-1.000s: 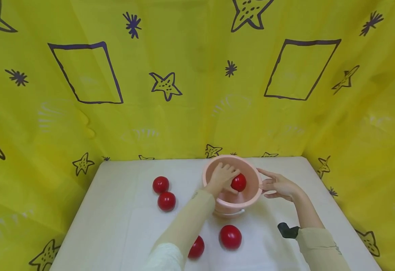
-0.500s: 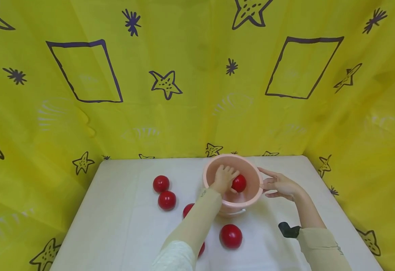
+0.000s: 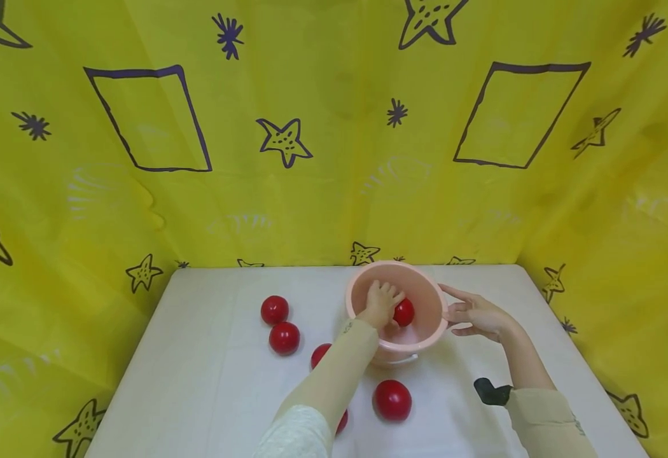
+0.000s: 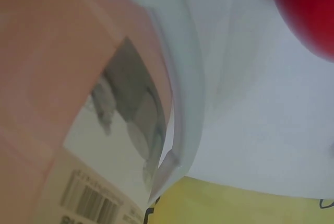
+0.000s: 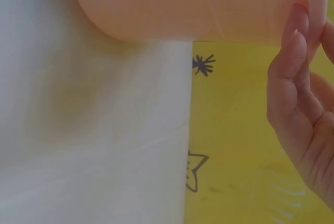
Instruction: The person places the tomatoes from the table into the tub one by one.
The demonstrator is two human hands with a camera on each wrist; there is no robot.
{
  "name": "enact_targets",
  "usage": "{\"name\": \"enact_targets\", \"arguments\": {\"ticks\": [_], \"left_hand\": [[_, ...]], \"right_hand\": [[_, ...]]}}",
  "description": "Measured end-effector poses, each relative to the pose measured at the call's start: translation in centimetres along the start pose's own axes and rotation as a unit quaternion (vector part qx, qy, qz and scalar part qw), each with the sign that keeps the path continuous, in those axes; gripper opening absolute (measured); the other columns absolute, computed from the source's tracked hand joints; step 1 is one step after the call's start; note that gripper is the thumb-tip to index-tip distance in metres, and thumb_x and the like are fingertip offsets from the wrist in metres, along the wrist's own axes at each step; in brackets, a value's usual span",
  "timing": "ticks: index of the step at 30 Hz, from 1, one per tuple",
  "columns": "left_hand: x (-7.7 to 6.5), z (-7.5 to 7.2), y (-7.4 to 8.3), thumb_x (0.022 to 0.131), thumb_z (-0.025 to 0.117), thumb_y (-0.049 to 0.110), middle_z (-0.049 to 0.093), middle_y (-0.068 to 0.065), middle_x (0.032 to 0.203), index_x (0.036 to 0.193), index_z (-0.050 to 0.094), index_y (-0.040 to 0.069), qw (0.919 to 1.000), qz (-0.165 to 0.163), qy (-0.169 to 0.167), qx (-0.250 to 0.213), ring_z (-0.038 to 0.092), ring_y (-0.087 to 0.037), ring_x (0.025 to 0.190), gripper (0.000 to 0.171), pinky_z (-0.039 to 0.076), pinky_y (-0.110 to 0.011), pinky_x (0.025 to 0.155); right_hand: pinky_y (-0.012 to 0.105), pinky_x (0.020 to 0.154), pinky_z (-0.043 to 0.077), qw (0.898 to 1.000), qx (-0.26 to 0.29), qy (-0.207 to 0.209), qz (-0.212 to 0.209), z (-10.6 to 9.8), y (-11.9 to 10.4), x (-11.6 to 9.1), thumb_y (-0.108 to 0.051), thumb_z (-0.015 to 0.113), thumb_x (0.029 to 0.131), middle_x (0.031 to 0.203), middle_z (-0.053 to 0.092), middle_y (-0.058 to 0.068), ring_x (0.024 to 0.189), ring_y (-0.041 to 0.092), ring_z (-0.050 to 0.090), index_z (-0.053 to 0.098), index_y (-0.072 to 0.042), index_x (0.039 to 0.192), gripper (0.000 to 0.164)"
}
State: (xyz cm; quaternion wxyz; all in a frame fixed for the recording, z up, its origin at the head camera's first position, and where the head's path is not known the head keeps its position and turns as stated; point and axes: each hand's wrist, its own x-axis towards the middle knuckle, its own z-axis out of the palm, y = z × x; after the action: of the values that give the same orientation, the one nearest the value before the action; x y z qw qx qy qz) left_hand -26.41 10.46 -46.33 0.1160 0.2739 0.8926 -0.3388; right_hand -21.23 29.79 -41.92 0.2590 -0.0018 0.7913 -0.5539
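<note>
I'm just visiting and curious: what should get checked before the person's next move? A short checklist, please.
1. Left hand inside the pink bucket, at a red ball: ok.
2. That ball firmly gripped: cannot tell; mostly the back of the hand shows.
3. Right hand touching the bucket's rim: ok.
4. White handle down, off the opening: ok.
5. Bucket's base flat on the white table: cannot tell.
6. All balls outside fully visible: not ok; the left sleeve partly hides two.
</note>
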Motion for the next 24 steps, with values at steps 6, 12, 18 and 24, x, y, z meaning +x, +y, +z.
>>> {"name": "enact_targets", "arguments": {"ticks": [6,12,18,24], "left_hand": [[0.5,0.1,0.2,0.082,0.051,0.058,0.019,0.011,0.147,0.143,-0.004,0.044,0.9999,0.002,-0.008,0.006,0.022,-0.013,0.128,0.083,0.024,-0.033,0.106],[0.5,0.3,0.2,0.088,0.04,0.058,0.022,0.012,0.147,0.142,-0.001,0.047,0.9999,-0.003,0.007,-0.01,0.024,-0.011,0.127,0.069,0.025,-0.033,0.106],[0.7,0.4,-0.1,0.093,0.034,0.053,0.035,0.01,0.14,0.142,0.018,0.042,0.9892,0.012,0.111,-0.094,0.031,-0.01,0.126,0.052,0.028,-0.034,0.104],[0.1,-0.3,-1.2,0.093,0.042,0.043,0.042,0.005,0.134,0.133,0.038,0.029,0.9408,0.045,0.286,-0.176,0.035,-0.014,0.125,0.043,0.028,-0.036,0.105]], "right_hand": [[0.038,0.077,0.052,1.0,0.0,0.001,-0.001,0.0,0.0,-0.1,-0.013,0.06,0.088,0.106,0.06,0.018,0.084,0.019,0.062,0.013,-0.009,0.146,0.075],[0.037,0.077,0.052,1.0,0.002,-0.004,-0.006,0.0,0.0,-0.1,-0.012,0.06,0.088,0.107,0.059,0.022,0.083,0.018,0.062,0.013,-0.009,0.146,0.075],[0.037,0.077,0.052,1.0,0.004,-0.005,-0.004,0.1,0.0,-0.3,-0.014,0.061,0.087,0.103,0.061,0.016,0.084,0.019,0.062,0.012,-0.009,0.146,0.077],[0.038,0.077,0.052,1.0,0.002,-0.003,-0.007,0.1,0.1,-0.1,-0.015,0.06,0.087,0.1,0.062,0.011,0.084,0.02,0.062,0.012,-0.008,0.146,0.077]]}}
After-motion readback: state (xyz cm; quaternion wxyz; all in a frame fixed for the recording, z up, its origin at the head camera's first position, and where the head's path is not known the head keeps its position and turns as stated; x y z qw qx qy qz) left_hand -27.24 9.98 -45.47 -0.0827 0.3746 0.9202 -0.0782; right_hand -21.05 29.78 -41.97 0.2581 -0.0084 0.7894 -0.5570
